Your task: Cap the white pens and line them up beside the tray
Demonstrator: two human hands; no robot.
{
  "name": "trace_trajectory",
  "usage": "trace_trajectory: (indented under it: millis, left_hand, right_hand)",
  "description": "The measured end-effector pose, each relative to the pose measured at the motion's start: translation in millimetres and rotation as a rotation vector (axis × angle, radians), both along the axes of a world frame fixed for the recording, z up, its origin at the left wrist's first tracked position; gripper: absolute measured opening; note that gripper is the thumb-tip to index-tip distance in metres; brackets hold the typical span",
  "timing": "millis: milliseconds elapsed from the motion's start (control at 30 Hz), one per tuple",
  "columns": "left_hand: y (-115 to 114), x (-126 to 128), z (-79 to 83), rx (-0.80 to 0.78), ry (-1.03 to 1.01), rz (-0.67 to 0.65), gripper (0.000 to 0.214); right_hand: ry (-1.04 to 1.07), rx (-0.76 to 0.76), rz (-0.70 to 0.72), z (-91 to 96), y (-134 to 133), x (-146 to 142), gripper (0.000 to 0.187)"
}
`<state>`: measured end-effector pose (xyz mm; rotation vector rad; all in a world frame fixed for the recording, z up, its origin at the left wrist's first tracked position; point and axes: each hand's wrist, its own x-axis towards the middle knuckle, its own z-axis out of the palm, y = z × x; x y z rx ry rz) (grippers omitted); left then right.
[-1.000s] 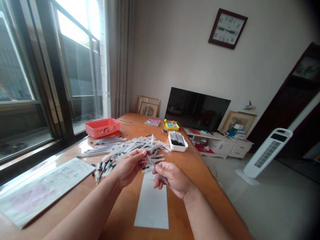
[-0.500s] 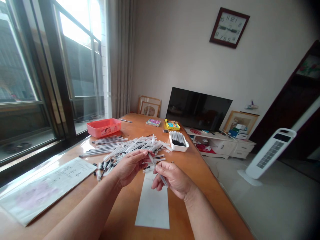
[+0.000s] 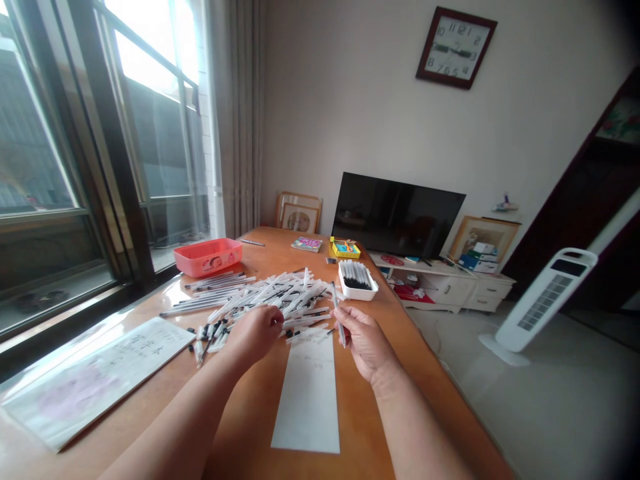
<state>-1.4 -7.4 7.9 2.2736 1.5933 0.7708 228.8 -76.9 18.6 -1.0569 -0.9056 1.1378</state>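
Note:
My right hand [image 3: 364, 339] grips a clear pen [image 3: 336, 308] that points up and away from me, just short of a white tray [image 3: 356, 293] filled with pens. My left hand [image 3: 256, 331] is curled with its fingertips down in the near edge of a big loose pile of clear pens [image 3: 270, 297] on the orange table [image 3: 380, 320]. What those fingers hold is hidden. A white strip of paper [image 3: 307, 393] lies on the table between my forearms.
A red plastic tray [image 3: 207, 257] stands at the window side, beyond the pile. A printed sheet [image 3: 85, 373] lies at the left. Small colourful boxes [image 3: 344, 251] and a booklet [image 3: 307, 244] sit at the table's far end. Past the right table edge is floor, with a white fan [image 3: 540, 300].
The hands, together on one pen a second ago, have parted. My right hand has carried the pen forward and right towards the white tray; my left has dropped to the pile.

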Motion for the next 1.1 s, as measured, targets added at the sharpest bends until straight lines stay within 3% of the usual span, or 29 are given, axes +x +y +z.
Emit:
trace_trajectory:
  millis: [100, 300, 567, 700, 833, 933, 1000, 1100]
  left_hand:
    - [-4, 4, -2.3, 0.028, 0.177, 0.003, 0.016]
    - [-5, 8, -6.4, 0.077, 0.340, -0.016, 0.016]
    - [-5, 7, 0.5, 0.092, 0.325, -0.022, 0.016]
    - [-8, 6, 10.0, 0.050, 0.065, -0.036, 0.014]
    - [-15, 13, 15.3, -0.251, -0.495, -0.116, 0.016]
    - [-20, 16, 16.5, -0.486, -0.900, -0.227, 0.034]
    - [-21, 16, 16.7, -0.600, -1.075, -0.267, 0.045]
    - [-21, 17, 16.5, -0.716, -1.246, -0.299, 0.036]
  right_hand:
    - [0.009, -0.003, -0.004, 0.9, -1, 0, 0.033]
    - [0.031, 0.006, 0.001, 0.4, 0, 3, 0.032]
    - [0.027, 0.022, -0.009, 1.0, -1, 5, 0.031]
    - [0.021, 0.031, -0.023, 4.4, -2, 4, 0.031]
    - [0.057, 0.052, -0.027, 8.1, -5, 1, 0.030]
    - [0.089, 0.054, -0.026, 10.7, -7, -3, 0.032]
    - [0.108, 0.055, -0.015, 12.7, -9, -5, 0.032]
    - [0.136, 0.074, -0.002, 15.4, -12, -10, 0.031]
